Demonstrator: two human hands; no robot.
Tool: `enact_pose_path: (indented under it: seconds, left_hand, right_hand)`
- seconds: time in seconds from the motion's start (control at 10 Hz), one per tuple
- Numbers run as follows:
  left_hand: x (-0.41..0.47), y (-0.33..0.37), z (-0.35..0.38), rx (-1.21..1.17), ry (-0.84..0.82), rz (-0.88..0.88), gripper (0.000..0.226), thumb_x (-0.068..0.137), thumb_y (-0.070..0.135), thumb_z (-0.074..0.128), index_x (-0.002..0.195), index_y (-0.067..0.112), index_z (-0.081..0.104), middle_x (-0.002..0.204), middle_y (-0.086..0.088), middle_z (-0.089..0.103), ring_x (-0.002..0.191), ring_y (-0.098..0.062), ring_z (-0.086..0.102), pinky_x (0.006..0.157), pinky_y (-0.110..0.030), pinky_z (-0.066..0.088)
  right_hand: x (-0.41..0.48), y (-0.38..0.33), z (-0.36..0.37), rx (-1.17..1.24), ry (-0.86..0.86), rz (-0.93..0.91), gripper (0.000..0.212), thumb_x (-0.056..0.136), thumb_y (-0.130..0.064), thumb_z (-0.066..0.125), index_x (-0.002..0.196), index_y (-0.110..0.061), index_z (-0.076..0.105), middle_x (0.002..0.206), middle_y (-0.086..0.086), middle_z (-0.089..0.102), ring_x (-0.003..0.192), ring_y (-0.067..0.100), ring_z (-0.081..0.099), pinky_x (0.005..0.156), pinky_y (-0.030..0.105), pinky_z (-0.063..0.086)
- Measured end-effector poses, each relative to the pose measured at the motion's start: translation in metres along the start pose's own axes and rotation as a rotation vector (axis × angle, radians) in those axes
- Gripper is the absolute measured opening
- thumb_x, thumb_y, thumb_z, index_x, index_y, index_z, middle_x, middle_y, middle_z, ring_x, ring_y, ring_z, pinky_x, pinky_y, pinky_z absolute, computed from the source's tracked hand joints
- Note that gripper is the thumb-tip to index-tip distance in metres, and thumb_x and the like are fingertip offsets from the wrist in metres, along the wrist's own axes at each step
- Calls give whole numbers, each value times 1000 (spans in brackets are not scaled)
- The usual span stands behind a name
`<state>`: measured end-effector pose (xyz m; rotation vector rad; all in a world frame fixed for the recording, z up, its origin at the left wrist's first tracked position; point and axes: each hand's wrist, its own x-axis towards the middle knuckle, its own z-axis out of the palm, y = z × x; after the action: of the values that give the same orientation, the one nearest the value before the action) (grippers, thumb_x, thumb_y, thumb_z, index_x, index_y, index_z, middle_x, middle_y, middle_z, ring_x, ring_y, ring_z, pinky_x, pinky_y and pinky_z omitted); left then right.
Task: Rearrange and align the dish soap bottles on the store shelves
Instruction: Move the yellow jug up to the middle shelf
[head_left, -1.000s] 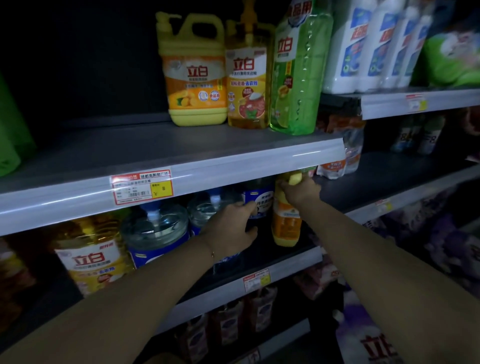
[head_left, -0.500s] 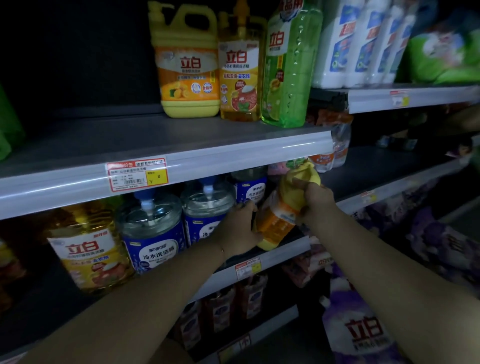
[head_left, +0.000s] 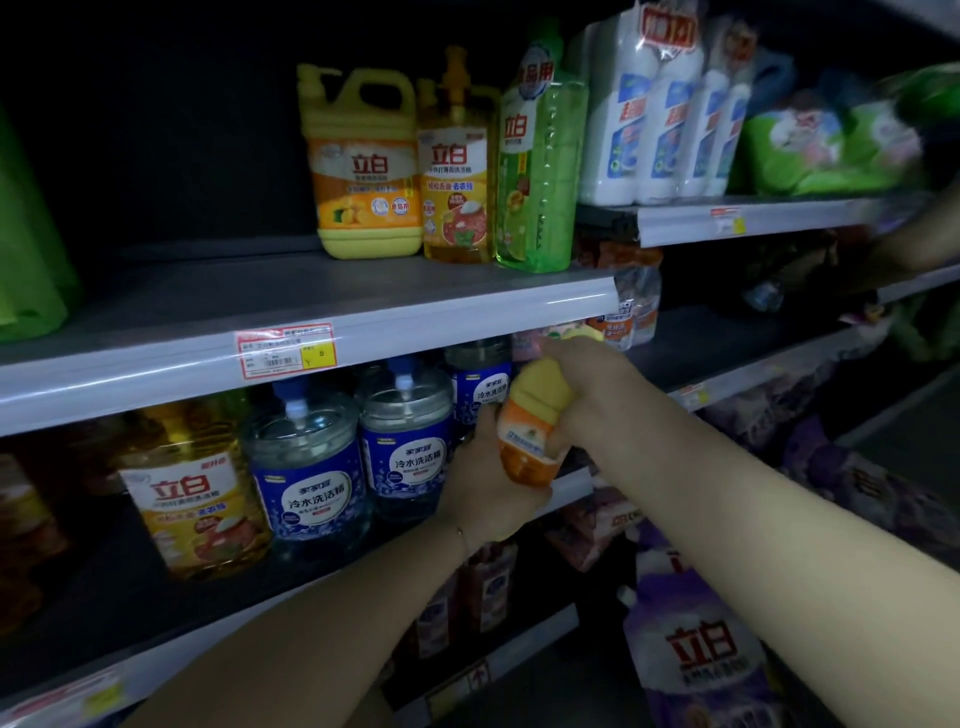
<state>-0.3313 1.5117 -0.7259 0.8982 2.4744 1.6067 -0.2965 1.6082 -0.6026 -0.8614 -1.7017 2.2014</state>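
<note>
Head view | small orange plastic dish soap bottle with yellow cap (head_left: 527, 434) tilted between hands | left hand (head_left: 485, 486) grips its base | right hand (head_left: 589, 397) clamped on cap end | blue-labelled clear jugs (head_left: 405, 452) left of left hand

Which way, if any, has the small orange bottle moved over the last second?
Yes. The orange bottle stood upright beside the blue-labelled bottle; now left hand and right hand hold it tilted, forward over the shelf edge.

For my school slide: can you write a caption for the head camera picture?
The left hand and right hand grip a tilted orange bottle with a yellow cap, beside blue-labelled jugs.
</note>
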Motion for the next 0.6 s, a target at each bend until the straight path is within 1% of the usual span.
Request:
enact_pose_path:
  seconds: [0.1, 0.2, 0.3, 0.4, 0.5, 0.6]
  left_hand:
    - [-6, 21, -6, -149, 71, -3, 64, 63, 20, 87, 112, 29, 48, 96, 15, 66, 83, 5, 63, 72, -22, 53]
    - [-13, 46, -19, -254, 139, -3, 59, 60, 24, 89, 107, 31, 54, 95, 14, 68, 82, 4, 65, 71, -24, 53]
    - [-18, 76, -37, -319, 170, 8, 59, 52, 30, 89, 105, 26, 63, 94, 9, 73, 86, -7, 69, 78, -37, 57]
    - [-29, 100, -56, -280, 269, 54, 49, 53, 30, 89, 96, 29, 65, 86, 12, 72, 77, -3, 68, 70, -28, 54]
    - [-41, 121, -79, -184, 417, 110, 54, 48, 46, 82, 97, 29, 64, 87, 9, 70, 79, -10, 66, 70, -33, 54]
    - [-48, 139, -103, -155, 552, 157, 54, 52, 47, 76, 101, 27, 63, 88, 12, 68, 80, -10, 65, 67, -29, 52]
  right_hand:
    - [-18, -9, 2, -63, -44, -135, 40, 96, -11, 49, 134, 1, 45, 140, 21, 47, 116, 32, 54, 97, 42, 44]
    - [-58, -31, 7, -227, -77, -268, 42, 88, -6, 59, 129, -5, 52, 133, 22, 52, 102, 28, 55, 92, 40, 49]
    - [-77, -40, 9, -260, 49, -382, 42, 71, -18, 74, 107, -31, 56, 120, 10, 52, 104, 33, 56, 90, 47, 51]
    - [-95, -43, 14, -278, 134, -505, 52, 58, -31, 75, 100, -29, 44, 121, 4, 43, 109, 33, 51, 92, 50, 48]
    - [-106, -39, 17, -300, 116, -609, 70, 62, -33, 81, 114, -26, 35, 120, 2, 33, 113, 29, 45, 96, 49, 45]
    - [-121, -39, 28, -201, -44, -585, 95, 52, -32, 90, 125, -21, 30, 126, 4, 41, 108, 25, 51, 93, 46, 49]
